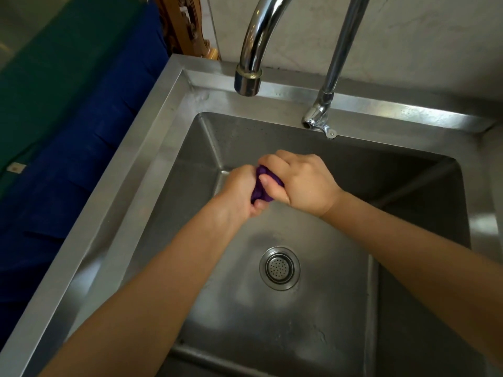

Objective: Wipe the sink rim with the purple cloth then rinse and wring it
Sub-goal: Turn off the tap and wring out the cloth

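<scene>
I see both hands bunched tight on the purple cloth (265,186) over the sink (152,148) — left hand (239,190) and right hand (302,180) squeezing it, back from the drain (279,268). No water runs from the tap (249,80). I think this is the wringing — nearly the end.

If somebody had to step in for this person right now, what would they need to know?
Left hand: closed on one end of the purple cloth.
Right hand: closed on the other end; the cloth is bunched tight between both fists.
Position: hands are above the sink basin, nearer its back wall, with the drain strainer closer to the person.
Faucet: no water is visibly running.
Done: whether the rim was wiped cannot be judged from here.
Left: probably finish wringing the cloth over the basin.
</scene>
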Demonstrator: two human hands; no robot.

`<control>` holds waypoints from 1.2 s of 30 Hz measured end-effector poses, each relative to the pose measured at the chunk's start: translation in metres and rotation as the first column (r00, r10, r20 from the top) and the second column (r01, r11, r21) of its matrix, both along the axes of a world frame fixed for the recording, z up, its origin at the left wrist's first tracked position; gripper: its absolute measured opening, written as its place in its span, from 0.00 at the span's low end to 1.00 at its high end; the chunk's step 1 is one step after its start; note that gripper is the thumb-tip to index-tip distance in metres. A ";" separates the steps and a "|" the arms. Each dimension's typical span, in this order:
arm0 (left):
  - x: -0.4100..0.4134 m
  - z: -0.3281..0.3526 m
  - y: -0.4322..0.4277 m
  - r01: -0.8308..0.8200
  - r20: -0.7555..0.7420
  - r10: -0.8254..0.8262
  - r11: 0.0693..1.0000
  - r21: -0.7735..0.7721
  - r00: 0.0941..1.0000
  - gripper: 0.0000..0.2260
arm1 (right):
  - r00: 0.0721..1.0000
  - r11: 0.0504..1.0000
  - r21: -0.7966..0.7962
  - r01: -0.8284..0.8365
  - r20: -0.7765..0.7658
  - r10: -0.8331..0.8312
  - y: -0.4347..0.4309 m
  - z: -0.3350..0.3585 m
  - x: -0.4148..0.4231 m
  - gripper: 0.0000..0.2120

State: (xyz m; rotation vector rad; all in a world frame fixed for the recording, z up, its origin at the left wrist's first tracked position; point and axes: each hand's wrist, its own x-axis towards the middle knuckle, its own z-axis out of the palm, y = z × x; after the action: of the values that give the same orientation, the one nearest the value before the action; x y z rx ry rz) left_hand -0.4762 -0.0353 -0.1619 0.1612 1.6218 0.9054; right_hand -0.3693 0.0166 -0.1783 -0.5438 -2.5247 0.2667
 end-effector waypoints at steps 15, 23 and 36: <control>0.021 -0.017 0.007 0.170 -0.814 -0.031 0.982 0.085 0.580 0.14 | 0.905 0.844 -0.365 0.394 -0.005 -0.425 -0.021 -0.010 -0.005 0.25; 0.019 -0.021 -0.002 0.220 -0.809 -0.077 0.973 0.066 0.582 0.15 | 0.865 0.693 -0.548 0.468 0.125 -0.486 -0.032 -0.005 -0.008 0.18; 0.021 -0.005 0.002 0.227 -0.873 0.009 0.964 0.137 0.488 0.27 | 0.761 0.454 -0.776 0.438 0.051 -0.646 -0.031 -0.004 -0.019 0.20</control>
State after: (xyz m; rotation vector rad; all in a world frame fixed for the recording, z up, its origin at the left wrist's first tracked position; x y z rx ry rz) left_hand -0.4553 -0.0333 -0.1670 1.0471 2.3965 0.9702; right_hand -0.3878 -0.0146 -0.1822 -1.5162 -1.7301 1.0865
